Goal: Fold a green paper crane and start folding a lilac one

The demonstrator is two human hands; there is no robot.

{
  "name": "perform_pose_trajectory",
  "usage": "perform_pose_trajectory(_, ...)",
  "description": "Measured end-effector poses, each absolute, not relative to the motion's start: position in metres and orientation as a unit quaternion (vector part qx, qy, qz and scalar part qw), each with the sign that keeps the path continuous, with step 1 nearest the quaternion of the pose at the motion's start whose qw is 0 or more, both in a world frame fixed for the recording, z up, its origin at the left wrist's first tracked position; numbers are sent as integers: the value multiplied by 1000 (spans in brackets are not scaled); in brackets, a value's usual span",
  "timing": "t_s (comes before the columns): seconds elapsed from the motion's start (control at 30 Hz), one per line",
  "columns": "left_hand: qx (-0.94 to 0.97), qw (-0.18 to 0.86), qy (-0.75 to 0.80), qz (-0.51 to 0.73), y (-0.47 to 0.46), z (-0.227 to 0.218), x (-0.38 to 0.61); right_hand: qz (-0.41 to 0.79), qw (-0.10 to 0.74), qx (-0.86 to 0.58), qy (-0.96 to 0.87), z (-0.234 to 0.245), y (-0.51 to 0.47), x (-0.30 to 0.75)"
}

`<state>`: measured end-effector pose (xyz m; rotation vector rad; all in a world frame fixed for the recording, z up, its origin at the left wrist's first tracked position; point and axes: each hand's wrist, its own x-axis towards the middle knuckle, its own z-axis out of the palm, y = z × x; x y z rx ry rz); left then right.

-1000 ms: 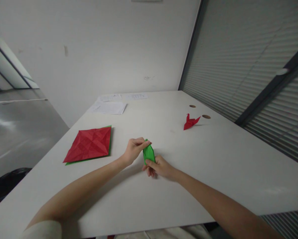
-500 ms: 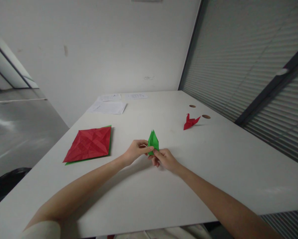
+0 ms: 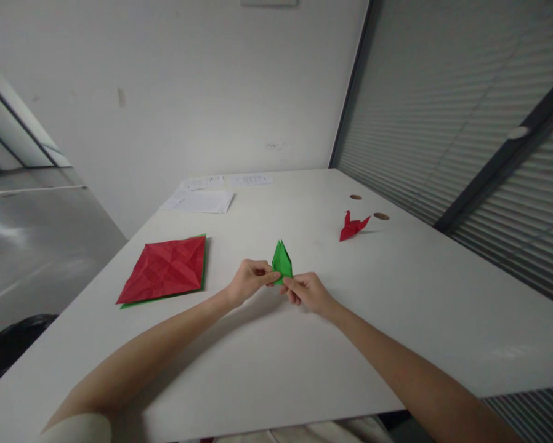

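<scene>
A small green folded paper (image 3: 282, 259) stands with its pointed tips up near the middle of the white table (image 3: 396, 295). My left hand (image 3: 251, 280) pinches its lower left edge with thumb and fingers closed. My right hand (image 3: 306, 290) pinches its lower right corner, fingers curled. Both hands rest low by the tabletop.
A creased red paper square (image 3: 165, 266) lies on a green sheet to the left. A red folded paper crane (image 3: 351, 226) sits at the right, near two round holes (image 3: 380, 216) in the table. White printed sheets (image 3: 200, 199) lie at the far edge.
A second ago the green paper lay lower between my hands, pointing toward me; both hands have since turned it upright and shifted slightly forward. Since half a second ago almost nothing has moved.
</scene>
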<state>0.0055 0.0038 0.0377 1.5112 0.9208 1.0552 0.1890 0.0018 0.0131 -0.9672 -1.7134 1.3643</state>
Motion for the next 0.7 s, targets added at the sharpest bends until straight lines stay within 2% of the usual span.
perform_pose_trajectory(0.33, 599, 561, 367, 438, 1, 39, 10, 484, 420, -410, -649, 9, 6, 187)
perform_pose_trajectory(0.5, 597, 532, 396, 452, 3, 35, 9, 396, 506, -391, -659, 11, 7, 193)
perform_pose_trajectory(0.7, 614, 531, 373, 450, 2, 34, 9, 318, 559, -340, -686, 14, 5, 192)
